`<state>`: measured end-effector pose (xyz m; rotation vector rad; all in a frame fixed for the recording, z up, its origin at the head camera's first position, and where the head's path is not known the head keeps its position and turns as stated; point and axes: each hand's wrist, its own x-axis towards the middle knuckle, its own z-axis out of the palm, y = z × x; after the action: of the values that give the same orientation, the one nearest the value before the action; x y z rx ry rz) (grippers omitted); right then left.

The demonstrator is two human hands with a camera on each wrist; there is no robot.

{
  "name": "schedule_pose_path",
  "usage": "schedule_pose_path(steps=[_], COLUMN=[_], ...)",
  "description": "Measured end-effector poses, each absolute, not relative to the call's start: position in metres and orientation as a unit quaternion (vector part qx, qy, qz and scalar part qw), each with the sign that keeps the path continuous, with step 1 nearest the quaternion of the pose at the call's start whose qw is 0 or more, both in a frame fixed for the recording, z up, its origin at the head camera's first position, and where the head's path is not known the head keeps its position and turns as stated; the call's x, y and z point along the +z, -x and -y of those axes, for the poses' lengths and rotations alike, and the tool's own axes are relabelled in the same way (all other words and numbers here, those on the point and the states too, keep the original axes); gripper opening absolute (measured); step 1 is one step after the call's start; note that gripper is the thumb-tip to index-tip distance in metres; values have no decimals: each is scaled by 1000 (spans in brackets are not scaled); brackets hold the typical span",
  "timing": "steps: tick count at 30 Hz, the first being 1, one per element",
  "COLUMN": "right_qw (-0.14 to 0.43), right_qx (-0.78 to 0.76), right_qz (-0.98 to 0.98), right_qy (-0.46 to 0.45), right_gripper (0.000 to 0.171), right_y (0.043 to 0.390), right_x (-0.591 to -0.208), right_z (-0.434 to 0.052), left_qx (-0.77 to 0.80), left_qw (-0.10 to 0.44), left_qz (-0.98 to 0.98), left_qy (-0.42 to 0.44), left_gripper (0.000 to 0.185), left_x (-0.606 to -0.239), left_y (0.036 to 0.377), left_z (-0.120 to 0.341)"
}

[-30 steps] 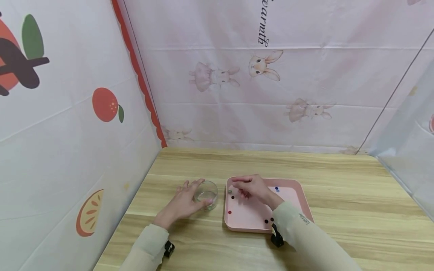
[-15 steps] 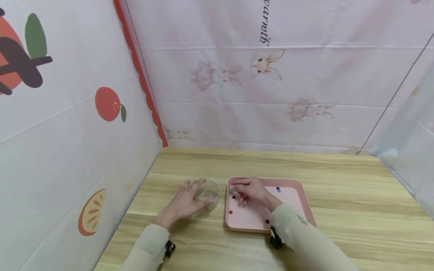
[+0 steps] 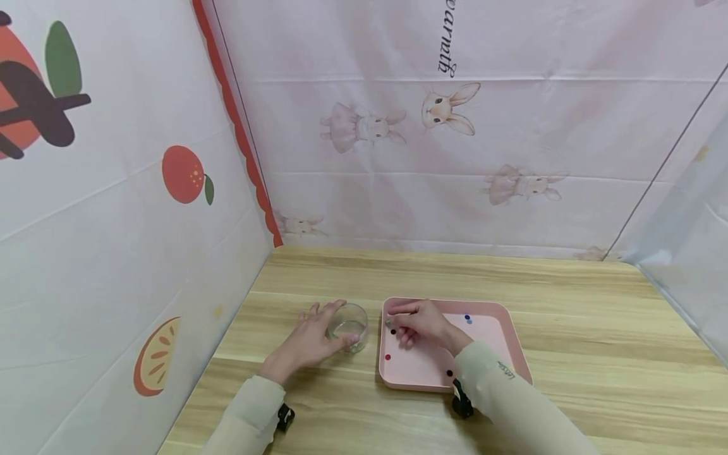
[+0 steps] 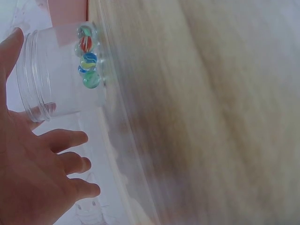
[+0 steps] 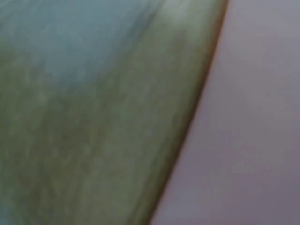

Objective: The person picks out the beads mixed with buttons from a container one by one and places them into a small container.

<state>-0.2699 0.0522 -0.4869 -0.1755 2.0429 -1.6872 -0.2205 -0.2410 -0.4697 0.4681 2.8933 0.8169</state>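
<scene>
Head view: "warmth" lettering (image 3: 447, 39) above rabbit print (image 3: 446, 109)

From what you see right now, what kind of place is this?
Probably a small tabletop booth set up for recording, not a lived-in room: printed cloth walls with rabbits and fruit enclose a wooden table, which bears a pink tray and a glass jar.

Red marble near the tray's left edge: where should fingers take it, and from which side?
Probably from straight above, thumb and forefinger pinching opposite sides of the red marble. It lies loose and round on the pink tray, close to the left rim, so a low sideways approach is crowded there.
</scene>
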Motion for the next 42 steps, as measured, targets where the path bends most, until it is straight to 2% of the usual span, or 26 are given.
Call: schedule_pose_path(steps=[42], right_qw=[243], right_qx=[-589], right_qz=[-769], right_qy=[45], right_gripper=[25], right_y=[272], right_x=[-485], right_z=[-45], left_qx=[270], left_qw=[53], left_qz=[-950], left_qy=[-149], left_gripper=[92], left_x=[-472], left_y=[224], left_z=[241])
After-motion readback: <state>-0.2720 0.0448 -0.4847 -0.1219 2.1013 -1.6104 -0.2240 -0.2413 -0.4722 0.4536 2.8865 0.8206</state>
